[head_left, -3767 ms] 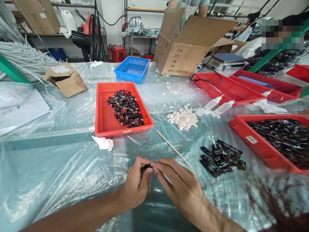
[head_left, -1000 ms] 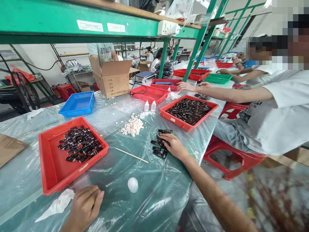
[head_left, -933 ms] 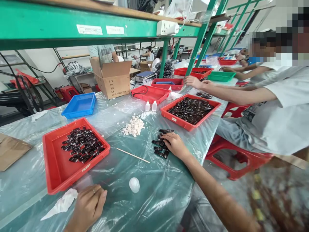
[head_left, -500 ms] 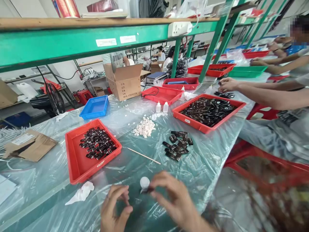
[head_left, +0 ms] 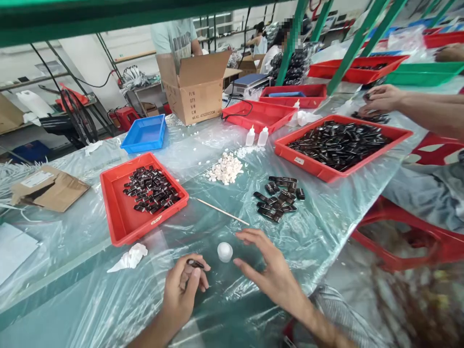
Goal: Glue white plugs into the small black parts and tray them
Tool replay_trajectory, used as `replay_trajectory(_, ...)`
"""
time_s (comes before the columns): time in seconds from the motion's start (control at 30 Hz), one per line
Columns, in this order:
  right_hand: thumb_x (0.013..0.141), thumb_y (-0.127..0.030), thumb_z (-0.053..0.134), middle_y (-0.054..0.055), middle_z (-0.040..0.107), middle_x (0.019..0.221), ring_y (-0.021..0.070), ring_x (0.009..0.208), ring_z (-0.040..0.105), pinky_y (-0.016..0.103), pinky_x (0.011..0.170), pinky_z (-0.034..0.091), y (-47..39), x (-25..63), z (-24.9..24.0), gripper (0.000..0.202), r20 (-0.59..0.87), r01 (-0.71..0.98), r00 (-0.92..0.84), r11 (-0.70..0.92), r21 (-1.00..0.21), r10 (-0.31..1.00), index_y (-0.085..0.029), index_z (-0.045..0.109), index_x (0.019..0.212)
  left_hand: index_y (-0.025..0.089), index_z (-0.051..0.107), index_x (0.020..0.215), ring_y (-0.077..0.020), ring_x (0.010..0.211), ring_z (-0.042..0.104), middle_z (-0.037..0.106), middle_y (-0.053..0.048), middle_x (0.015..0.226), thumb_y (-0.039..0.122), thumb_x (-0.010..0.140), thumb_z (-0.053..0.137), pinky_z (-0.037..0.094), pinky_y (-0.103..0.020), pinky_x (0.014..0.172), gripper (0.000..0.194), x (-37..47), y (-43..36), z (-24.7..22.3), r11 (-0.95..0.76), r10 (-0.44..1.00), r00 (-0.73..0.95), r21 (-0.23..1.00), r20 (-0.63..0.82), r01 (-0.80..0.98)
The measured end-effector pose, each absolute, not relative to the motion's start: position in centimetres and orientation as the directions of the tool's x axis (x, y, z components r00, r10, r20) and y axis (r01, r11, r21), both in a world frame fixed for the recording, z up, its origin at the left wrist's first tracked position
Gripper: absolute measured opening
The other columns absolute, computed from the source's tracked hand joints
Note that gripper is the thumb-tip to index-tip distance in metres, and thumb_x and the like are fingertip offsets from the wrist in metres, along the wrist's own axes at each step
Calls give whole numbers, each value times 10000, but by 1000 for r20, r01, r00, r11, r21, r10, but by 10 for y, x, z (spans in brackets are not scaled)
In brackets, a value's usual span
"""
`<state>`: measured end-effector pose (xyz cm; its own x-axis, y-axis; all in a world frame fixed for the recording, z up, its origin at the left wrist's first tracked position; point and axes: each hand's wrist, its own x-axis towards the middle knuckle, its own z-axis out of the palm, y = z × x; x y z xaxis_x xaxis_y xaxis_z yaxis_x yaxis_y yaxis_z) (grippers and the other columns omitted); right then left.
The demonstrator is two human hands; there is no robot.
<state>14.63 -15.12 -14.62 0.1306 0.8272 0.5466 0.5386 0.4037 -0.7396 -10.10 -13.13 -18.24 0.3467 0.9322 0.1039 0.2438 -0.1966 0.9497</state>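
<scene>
Between thumb and forefinger, my left hand [head_left: 183, 285] pinches a small dark brown plastic piece [head_left: 195, 263]. My right hand [head_left: 266, 266] is open, fingers apart, just right of a small white round cup [head_left: 224, 252] on the table. I cannot tell whether it touches the cup. Beyond the hands lies a thin wooden stick [head_left: 223, 211]. A loose group of dark plastic pieces [head_left: 277, 198] lies ahead of my right hand, and a heap of small white pieces [head_left: 225, 168] is farther back. Similar dark pieces [head_left: 150, 188] fill part of a red tray [head_left: 116, 227] at the left.
A large red tray [head_left: 322, 175] of dark pieces stands at right, near a co-worker's hands [head_left: 384, 100]. Two dropper bottles [head_left: 256, 137], a blue tray [head_left: 143, 135] and a carton [head_left: 203, 99] are behind. Crumpled tissue [head_left: 129, 257] lies at left; a green shelf beam [head_left: 137, 17] crosses above.
The dark piece has passed from my right hand to my left. My right hand has opened beside the cup. The view has tilted down and shifted.
</scene>
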Motion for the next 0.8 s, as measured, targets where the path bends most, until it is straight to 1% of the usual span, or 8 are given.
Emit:
replay_trajectory(0.1, 891, -317, 751, 70, 784, 1316, 378, 1136, 822, 559, 875, 751, -149, 146, -169, 420, 519, 597, 39, 396, -698, 854, -392, 679, 1298, 396, 650, 1288, -171, 587, 650, 690, -15, 911, 415, 1091, 527, 544, -330, 549, 232, -103, -130, -180, -116, 929, 363, 988, 72, 102)
replay_trajectory(0.2, 865, -249, 769, 60, 802, 1320, 389, 1123, 823, 597, 880, 734, -151, 136, -175, 284, 486, 596, 46, 367, -714, 873, -344, 658, 1108, 329, 670, 1234, -138, 568, 561, 587, 17, 798, 384, 1119, 472, 461, -313, 583, 235, -107, -130, -177, -193, 880, 458, 975, 124, 106)
replay_trajectory(0.27, 845, -254, 787, 33, 841, 1213, 365, 1010, 847, 542, 796, 739, -154, 132, -169, 263, 451, 540, 51, 355, -763, 891, -331, 623, 1036, 313, 664, 1197, -136, 554, 511, 523, 39, 737, 361, 1139, 399, 432, -310, 583, 275, -108, -130, -174, -286, 844, 498, 952, 199, 105)
replay_trajectory(0.37, 899, -314, 763, 22, 854, 1033, 284, 856, 853, 373, 695, 714, -162, 138, -155, 204, 374, 438, 52, 315, -842, 926, -301, 645, 1066, 305, 647, 1200, -126, 524, 459, 491, 61, 703, 318, 1133, 426, 408, -293, 558, 232, -107, -129, -170, -393, 807, 521, 912, 280, 119)
replay_trajectory(0.43, 946, -343, 736, 33, 840, 1009, 239, 847, 842, 291, 694, 686, -170, 146, -146, 189, 368, 397, 40, 323, -859, 929, -278, 678, 1114, 295, 646, 1234, -114, 518, 466, 528, 59, 733, 281, 1117, 482, 408, -281, 549, 202, -105, -127, -169, -430, 797, 528, 889, 293, 156)
replay_trajectory(0.5, 961, -344, 730, 37, 826, 1029, 213, 864, 826, 261, 711, 667, -179, 153, -141, 216, 403, 389, 18, 365, -846, 915, -285, 691, 1165, 284, 657, 1272, -120, 556, 520, 588, 41, 772, 257, 1110, 512, 443, -278, 568, 219, -103, -126, -169, -486, 771, 548, 856, 325, 177)
replay_trajectory(0.63, 962, -272, 722, 42, 798, 1037, 199, 875, 806, 265, 741, 658, -192, 161, -136, 273, 435, 439, -10, 395, -807, 900, -305, 674, 1229, 265, 691, 1312, -165, 686, 636, 653, 12, 766, 257, 1102, 561, 514, -278, 617, 247, -100, -124, -168, -591, 707, 577, 789, 408, 166)
replay_trajectory(0.8, 941, -218, 741, 80, 775, 1105, 221, 967, 813, 280, 819, 669, -197, 160, -135, 332, 457, 499, -29, 409, -764, 889, -288, 671, 1259, 253, 711, 1310, -176, 774, 710, 753, -36, 890, 262, 1104, 571, 569, -282, 663, 250, -99, -124, -163, -600, 714, 570, 775, 406, 200)
